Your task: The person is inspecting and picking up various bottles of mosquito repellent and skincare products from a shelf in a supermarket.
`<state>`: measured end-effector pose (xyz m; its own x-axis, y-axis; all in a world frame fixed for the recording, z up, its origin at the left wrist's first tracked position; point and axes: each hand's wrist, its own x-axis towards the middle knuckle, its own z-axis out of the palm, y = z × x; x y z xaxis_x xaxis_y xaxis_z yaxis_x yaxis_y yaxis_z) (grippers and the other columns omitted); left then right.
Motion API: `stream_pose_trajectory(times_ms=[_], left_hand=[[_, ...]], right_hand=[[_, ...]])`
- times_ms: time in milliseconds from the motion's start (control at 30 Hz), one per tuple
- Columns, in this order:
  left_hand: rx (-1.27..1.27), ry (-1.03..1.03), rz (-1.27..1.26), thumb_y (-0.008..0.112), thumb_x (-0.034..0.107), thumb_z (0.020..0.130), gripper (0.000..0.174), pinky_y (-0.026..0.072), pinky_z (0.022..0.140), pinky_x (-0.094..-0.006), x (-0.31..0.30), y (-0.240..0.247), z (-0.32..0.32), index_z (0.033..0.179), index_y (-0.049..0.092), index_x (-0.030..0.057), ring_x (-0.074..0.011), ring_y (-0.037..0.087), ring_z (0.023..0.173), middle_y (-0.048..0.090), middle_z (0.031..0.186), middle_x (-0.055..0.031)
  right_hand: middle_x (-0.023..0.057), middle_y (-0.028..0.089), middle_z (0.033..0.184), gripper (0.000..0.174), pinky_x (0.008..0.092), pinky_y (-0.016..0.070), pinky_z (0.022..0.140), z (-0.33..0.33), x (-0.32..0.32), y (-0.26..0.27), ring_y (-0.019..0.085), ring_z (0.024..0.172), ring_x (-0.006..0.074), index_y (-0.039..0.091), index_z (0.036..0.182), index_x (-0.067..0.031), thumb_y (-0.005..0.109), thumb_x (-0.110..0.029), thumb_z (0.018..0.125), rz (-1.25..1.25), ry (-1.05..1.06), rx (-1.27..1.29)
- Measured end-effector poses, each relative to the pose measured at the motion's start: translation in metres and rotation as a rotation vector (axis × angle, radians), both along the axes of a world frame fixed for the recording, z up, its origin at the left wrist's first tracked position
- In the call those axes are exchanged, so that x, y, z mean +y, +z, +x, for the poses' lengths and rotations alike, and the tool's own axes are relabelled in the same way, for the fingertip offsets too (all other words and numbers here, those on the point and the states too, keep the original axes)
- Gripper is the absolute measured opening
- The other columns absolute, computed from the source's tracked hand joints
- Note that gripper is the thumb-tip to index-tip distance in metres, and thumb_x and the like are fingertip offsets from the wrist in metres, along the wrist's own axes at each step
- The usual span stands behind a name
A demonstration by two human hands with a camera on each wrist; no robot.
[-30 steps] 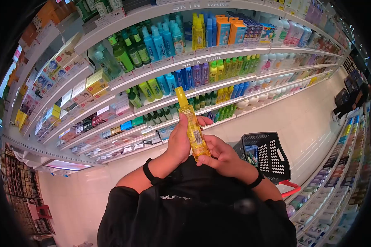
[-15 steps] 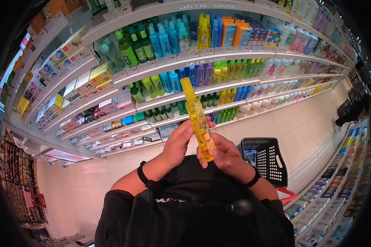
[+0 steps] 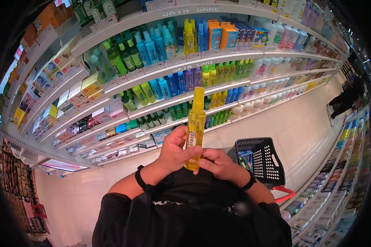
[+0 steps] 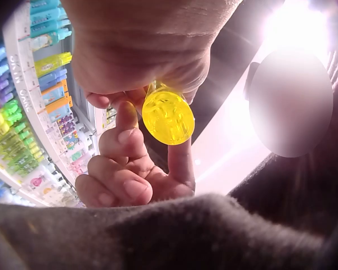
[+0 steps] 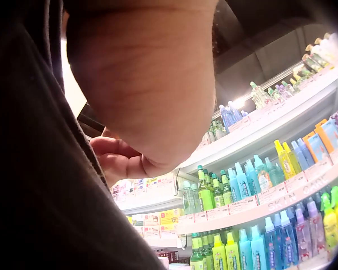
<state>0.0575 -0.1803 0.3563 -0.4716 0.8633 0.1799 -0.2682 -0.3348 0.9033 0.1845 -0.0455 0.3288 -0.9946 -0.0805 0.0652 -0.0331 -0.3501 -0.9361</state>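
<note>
A slim yellow spray bottle with a tall yellow cap stands nearly upright before the chest, its printed label facing the head camera. My left hand grips its lower part, thumb across the front. At the bottom end my right hand holds it from the other side, with thumb and fingers around the base. In the left wrist view the bottle's round base shows, with curled right-hand fingers beside it. The right wrist view has the bottle hidden behind the right hand.
Curved shelves of bottles and boxes run across the front. A black shopping basket with a red handle stands on the floor at right, with packages inside. More shelving lines the right side. A person in dark clothes is farther off.
The bottle has turned from its barcode side to its front label and stands more upright. My left hand has shifted lower on it, its thumb now across the front.
</note>
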Motion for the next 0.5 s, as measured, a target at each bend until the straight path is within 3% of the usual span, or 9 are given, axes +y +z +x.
stream_pose_trajectory(times_ms=[167, 500], left_hand=[[0.038, 0.068, -0.008, 0.074, 0.011, 0.083, 0.035, 0.0448, 0.079, -0.0229, 0.009, 0.001, 0.001, 0.109, 0.052, 0.0024, -0.0062, 0.055, 0.088, 0.061, 0.097, -0.0017], [0.075, 0.103, -0.031, 0.07, 0.012, 0.087, 0.027, 0.0428, 0.079, -0.0226, 0.019, -0.003, 0.0, 0.106, 0.053, 0.0026, -0.0066, 0.054, 0.086, 0.06, 0.094, -0.0009]], right_hand=[[0.0002, 0.063, 0.089, 0.034, 0.022, 0.0468, 0.075, 0.001, 0.003, -0.001, 0.058, 0.081, 0.0059, 0.059, 0.114, 0.0015, 0.072, -0.012, 0.086, 0.115, -0.059, 0.05], [0.0006, 0.062, 0.09, 0.03, 0.0219, 0.0467, 0.075, 0.002, 0.007, -0.005, 0.057, 0.08, 0.0059, 0.06, 0.113, 0.0021, 0.07, -0.01, 0.087, 0.14, -0.103, 0.075]])
